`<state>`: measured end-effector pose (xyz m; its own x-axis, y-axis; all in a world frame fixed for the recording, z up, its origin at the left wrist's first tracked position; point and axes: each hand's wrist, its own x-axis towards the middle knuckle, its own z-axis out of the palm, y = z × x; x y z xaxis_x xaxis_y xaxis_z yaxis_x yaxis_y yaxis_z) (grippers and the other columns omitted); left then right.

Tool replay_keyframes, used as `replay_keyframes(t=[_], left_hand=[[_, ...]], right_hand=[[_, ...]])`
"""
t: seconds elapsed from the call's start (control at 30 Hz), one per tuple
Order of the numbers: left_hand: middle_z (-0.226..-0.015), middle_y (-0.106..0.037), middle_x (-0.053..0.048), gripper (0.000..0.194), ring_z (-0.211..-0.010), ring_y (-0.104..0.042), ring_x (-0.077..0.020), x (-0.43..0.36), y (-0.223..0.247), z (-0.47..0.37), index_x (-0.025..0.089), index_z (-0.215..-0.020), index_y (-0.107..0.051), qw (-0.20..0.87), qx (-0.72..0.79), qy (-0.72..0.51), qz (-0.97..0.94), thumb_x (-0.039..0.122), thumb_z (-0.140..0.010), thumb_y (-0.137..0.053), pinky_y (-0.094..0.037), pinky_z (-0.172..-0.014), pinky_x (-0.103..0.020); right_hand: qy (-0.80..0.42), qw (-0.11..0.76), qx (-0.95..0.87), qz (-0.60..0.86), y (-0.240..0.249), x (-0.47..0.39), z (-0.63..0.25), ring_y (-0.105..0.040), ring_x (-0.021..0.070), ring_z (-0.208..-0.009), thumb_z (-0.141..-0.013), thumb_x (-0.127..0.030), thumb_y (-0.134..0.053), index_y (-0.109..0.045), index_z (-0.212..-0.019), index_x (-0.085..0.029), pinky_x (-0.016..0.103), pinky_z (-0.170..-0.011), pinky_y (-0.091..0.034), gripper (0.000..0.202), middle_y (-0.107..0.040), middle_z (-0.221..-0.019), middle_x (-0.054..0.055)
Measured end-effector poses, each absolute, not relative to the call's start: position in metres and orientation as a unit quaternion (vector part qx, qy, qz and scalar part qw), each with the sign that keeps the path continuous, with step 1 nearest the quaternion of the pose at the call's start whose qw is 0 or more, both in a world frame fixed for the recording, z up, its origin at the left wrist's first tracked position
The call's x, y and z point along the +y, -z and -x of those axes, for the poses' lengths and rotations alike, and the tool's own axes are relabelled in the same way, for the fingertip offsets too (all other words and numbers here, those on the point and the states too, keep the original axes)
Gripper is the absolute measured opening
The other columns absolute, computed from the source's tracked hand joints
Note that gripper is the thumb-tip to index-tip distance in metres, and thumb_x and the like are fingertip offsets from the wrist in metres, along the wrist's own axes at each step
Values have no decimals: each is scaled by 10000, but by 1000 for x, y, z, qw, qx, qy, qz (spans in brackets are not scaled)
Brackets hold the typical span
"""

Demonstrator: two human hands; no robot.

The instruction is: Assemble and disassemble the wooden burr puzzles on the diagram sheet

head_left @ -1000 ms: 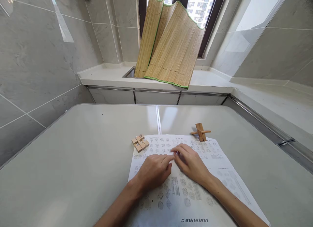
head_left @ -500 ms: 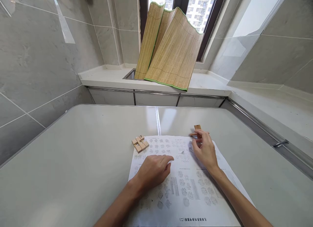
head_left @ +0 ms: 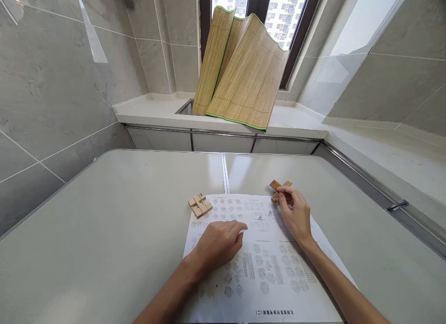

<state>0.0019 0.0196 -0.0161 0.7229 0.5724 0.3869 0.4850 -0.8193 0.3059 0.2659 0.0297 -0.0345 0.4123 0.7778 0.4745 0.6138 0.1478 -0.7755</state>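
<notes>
A wooden puzzle of flat, crossing brown pieces lies at the sheet's far right edge. My right hand pinches its near right side between thumb and fingertips, hiding part of it. On the printed sheet rests my left hand, holding nothing visible. Its index finger is stretched out and its thumb stands apart from it, while the other fingers are hidden beneath. Beyond that hand, at the sheet's far left corner, a paler wooden block puzzle of interlocked bars lies flat, touched by neither hand.
The sheet lies on a broad pale table with a seam down its far middle. Past the table is a white ledge, where a folded bamboo mat leans against the window. Grey tiled walls stand on both sides.
The brown wooden puzzle has turned from upright crossing to a slanted X under my right hand. The right fingers have drawn closer together on it. My left hand has stayed put.
</notes>
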Motion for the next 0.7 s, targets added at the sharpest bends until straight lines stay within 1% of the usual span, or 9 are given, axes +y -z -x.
replay_keyframes(t=[0.1,0.27,0.33,0.43,0.47,0.5,0.6,0.63,0.7], left_hand=[[-896,-760,-32,241,-692,-705,-168,19,16,-2,172,-1083,-645,93,292,-246,-920,115,-952,-452,-496,-598,-275],[-855,-729,-19,241,-684,-686,-158,19,13,-3,193,-1091,-631,112,318,-275,-900,107,-946,-459,-482,-594,-270],[-882,-714,-25,219,-742,-690,-171,19,12,-3,204,-1085,-618,120,343,-287,-887,122,-949,-466,-501,-631,-281],[-1002,-684,-59,170,-889,-685,-220,20,12,-3,210,-1109,-584,141,397,-310,-853,200,-946,-534,-547,-741,-345],[-1075,-670,-78,230,-958,-676,-243,20,12,-3,211,-1161,-562,157,413,-320,-838,247,-935,-583,-559,-792,-378],[-1166,-647,-99,355,-1036,-660,-265,21,13,-3,214,-1236,-526,179,421,-330,-826,301,-912,-643,-563,-846,-411],[-1421,-522,-141,858,-1231,-586,-312,20,12,-3,251,-1467,-341,269,400,-342,-807,436,-777,-818,-540,-984,-475],[-1459,-495,-141,971,-1255,-575,-316,20,12,-3,271,-1506,-289,297,389,-340,-803,457,-738,-852,-535,-1003,-479],[-1461,-504,-132,1037,-1249,-582,-313,20,8,-3,291,-1528,-266,333,376,-339,-795,442,-705,-879,-537,-1004,-471]], right_hand=[[-144,572,-503,631,28,26,-260,-661,202,-738,-956,-457,-577,-682,-1014,-219,392,-772,-553,267,-700,-894,53],[-300,630,-433,571,17,21,-252,-685,215,-765,-863,-492,-736,-687,-989,-222,412,-836,-557,302,-713,-775,22],[-372,638,-412,533,14,20,-250,-678,209,-764,-817,-475,-794,-699,-970,-222,400,-851,-554,310,-710,-767,17],[-502,623,-383,462,11,17,-245,-641,169,-736,-767,-423,-855,-730,-941,-214,329,-799,-559,299,-701,-825,24],[-540,613,-373,440,10,15,-243,-621,150,-719,-761,-400,-865,-739,-933,-212,302,-772,-558,284,-693,-846,24],[-570,604,-365,420,9,13,-240,-600,133,-700,-760,-377,-871,-745,-924,-211,277,-747,-555,265,-683,-859,22],[-629,587,-346,374,7,7,-230,-549,97,-662,-761,-333,-879,-753,-899,-216,224,-691,-540,221,-659,-881,13],[-641,583,-343,364,7,5,-227,-540,91,-655,-756,-325,-883,-754,-892,-219,214,-679,-537,215,-655,-890,11],[-658,573,-339,352,8,3,-222,-537,86,-653,-748,-321,-889,-753,-884,-226,206,-672,-537,215,-651,-908,8]])
